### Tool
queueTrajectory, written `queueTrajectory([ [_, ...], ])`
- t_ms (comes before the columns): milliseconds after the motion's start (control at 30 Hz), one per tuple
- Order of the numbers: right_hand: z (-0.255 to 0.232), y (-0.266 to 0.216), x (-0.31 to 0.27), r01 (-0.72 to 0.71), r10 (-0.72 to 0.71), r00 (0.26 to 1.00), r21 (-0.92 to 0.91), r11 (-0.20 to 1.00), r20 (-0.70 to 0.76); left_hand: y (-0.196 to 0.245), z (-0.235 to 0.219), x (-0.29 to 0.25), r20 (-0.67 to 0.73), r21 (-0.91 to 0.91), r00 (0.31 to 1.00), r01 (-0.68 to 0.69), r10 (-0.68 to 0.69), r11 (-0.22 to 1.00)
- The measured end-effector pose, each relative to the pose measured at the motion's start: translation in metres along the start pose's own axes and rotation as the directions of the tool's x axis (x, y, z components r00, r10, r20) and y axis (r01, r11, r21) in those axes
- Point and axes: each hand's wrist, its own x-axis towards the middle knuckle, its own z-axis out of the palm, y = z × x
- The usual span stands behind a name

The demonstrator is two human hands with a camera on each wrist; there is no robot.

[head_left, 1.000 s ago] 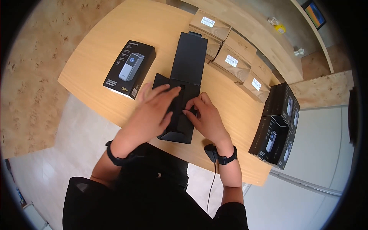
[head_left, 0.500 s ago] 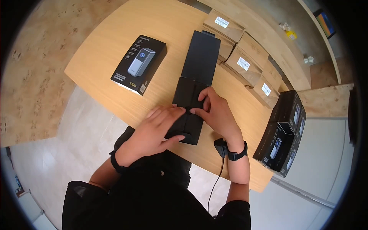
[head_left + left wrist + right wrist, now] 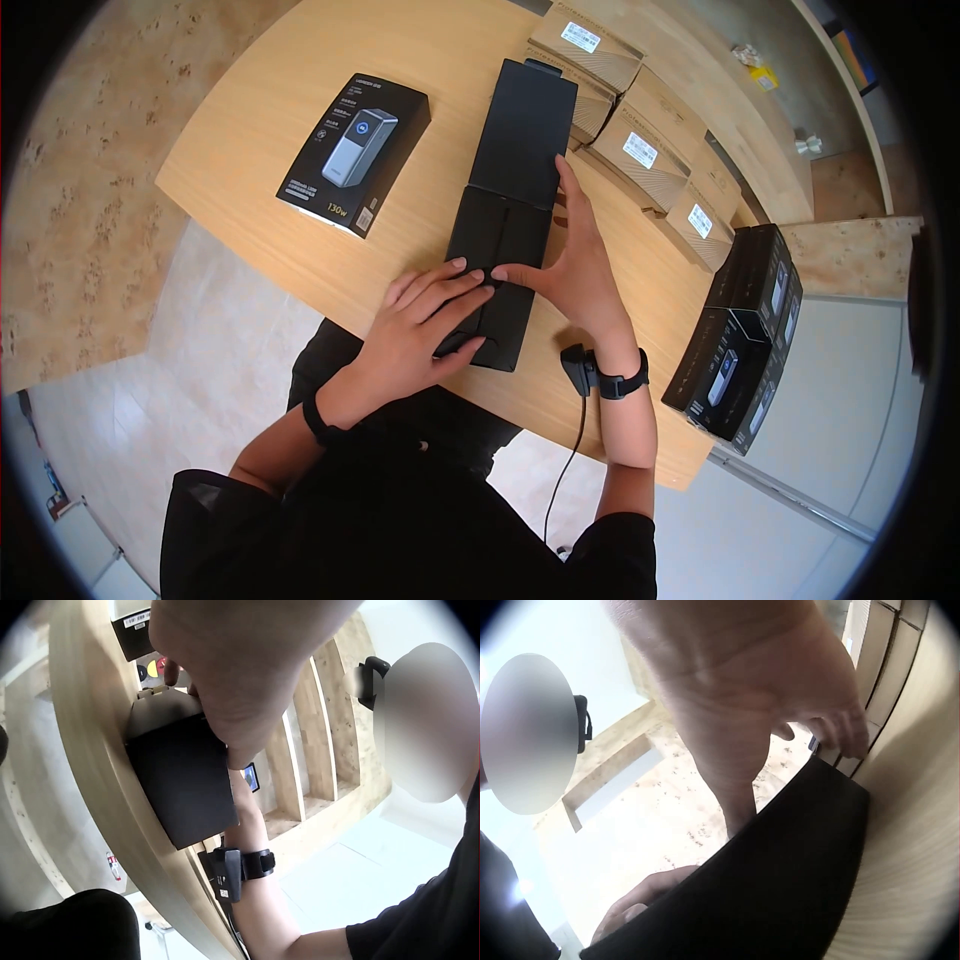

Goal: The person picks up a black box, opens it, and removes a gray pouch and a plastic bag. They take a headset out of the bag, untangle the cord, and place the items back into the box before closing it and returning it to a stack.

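Observation:
A black box (image 3: 505, 225) lies lengthwise on the table, its inner flaps folded in over the top and its long lid (image 3: 520, 130) laid back at the far end. My left hand (image 3: 405, 325) rests on the near left part of the box, fingers straight with their tips at the middle seam. The thumb of my right hand (image 3: 590, 265) touches the flap near that seam, while its other fingers stretch along the right side towards the lid. In the left wrist view the box's plain black end (image 3: 184, 784) shows beneath the left hand.
To the left a printed black power bank box (image 3: 355, 155) lies on the table (image 3: 235, 130). Several brown cartons (image 3: 640, 145) are stacked at the back right. Black printed boxes (image 3: 735, 330) stand at the right edge, one open towards me. A cable (image 3: 565, 470) trails from the right wrist camera.
The left side flap has gone from raised to folded in flat. My left hand has come down onto it, and my right fingers have uncurled and reached forward along the box's side.

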Motion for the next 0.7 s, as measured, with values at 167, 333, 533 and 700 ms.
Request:
queueTrajectory([
  [167,-0.002,-0.002,0.001,0.029,-0.024,0.998,0.071,0.997,-0.06,-0.002,-0.005,-0.001,0.053,-0.034,0.999,0.005,-0.003,0.999],
  [333,-0.008,0.008,0.001,0.057,-0.037,0.974,0.085,0.995,-0.223,-0.008,-0.013,-0.004,0.129,-0.089,0.992,0.003,0.008,0.996],
  [533,-0.017,0.002,0.0,0.124,-0.104,0.979,0.11,0.986,-0.173,-0.025,0.021,-0.017,-0.149,-0.422,0.989,-0.073,0.011,0.904],
  [700,-0.024,0.003,-0.002,0.159,-0.151,0.985,0.094,0.983,-0.084,-0.02,0.022,-0.03,-0.029,-0.492,0.972,0.19,-0.234,0.85],
])
